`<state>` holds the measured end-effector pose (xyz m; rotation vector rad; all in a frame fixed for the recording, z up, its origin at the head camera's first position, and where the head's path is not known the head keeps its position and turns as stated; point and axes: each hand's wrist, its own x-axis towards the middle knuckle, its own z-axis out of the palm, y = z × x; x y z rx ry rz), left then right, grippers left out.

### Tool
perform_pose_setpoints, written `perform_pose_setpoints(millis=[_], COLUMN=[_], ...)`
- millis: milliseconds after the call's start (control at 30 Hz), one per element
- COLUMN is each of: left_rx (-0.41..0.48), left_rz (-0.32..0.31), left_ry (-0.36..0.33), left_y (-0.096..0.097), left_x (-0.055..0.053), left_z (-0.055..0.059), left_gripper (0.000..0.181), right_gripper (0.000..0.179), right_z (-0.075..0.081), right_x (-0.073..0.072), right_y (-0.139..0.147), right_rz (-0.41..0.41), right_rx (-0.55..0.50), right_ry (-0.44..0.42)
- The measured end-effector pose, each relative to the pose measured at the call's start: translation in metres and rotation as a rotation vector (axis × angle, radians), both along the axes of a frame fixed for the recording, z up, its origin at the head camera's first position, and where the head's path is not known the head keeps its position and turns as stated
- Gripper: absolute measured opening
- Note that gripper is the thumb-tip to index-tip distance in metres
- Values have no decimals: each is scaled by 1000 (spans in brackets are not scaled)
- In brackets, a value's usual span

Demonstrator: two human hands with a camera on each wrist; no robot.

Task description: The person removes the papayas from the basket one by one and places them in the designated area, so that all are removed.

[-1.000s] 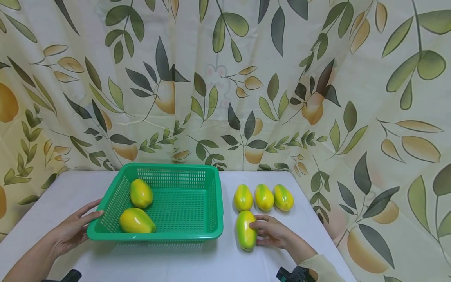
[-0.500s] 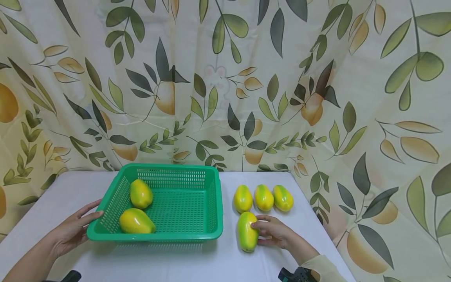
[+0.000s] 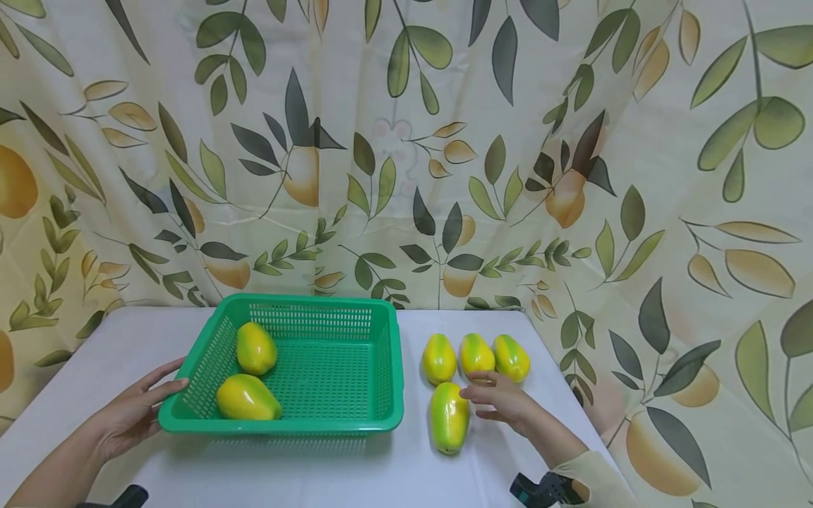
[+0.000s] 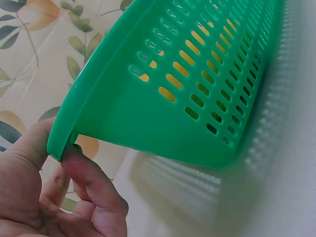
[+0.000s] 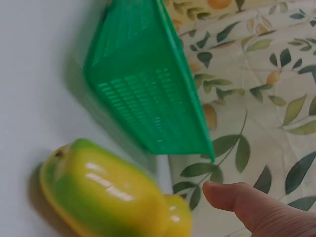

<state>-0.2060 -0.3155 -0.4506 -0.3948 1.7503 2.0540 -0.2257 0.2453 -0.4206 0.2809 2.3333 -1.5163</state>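
Observation:
My left hand (image 3: 131,410) pinches the left rim of a green plastic basket (image 3: 317,426), thumb on top and fingers beneath, as the left wrist view shows. Two yellow-green papayas lie inside, one (image 3: 256,348) behind the other (image 3: 248,398), along the left side. My right hand (image 3: 504,402) hovers with loosely bent fingers just right of the front papaya (image 3: 449,419), holding nothing. That papaya (image 5: 106,190) stands large in the right wrist view, with the thumb (image 5: 242,200) apart from it.
Behind the front papaya, three more form a row: left (image 3: 439,359), middle (image 3: 476,353) and right (image 3: 512,358). All rest on a white-covered table (image 3: 286,476). A leaf-print curtain (image 3: 406,155) hangs along the table's back edge.
My right hand has let go of the front papaya and lifted slightly up and to the right. The papaya sits slightly further right than before. My left hand keeps its place on the basket.

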Motion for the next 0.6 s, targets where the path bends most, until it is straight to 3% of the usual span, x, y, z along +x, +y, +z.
perform_pose_setpoints(millis=[333, 600], left_rx=[-11, -8], left_rz=[4, 17], left_ry=[7, 6], left_y=[2, 2], left_x=[0, 0], left_z=[2, 1], left_gripper=[79, 80], right_gripper=[70, 64], right_z=[39, 55], right_x=[-13, -27], right_y=[-46, -90], right_rz=[69, 180], right_rx=[-13, -59], right_ry=[69, 101])
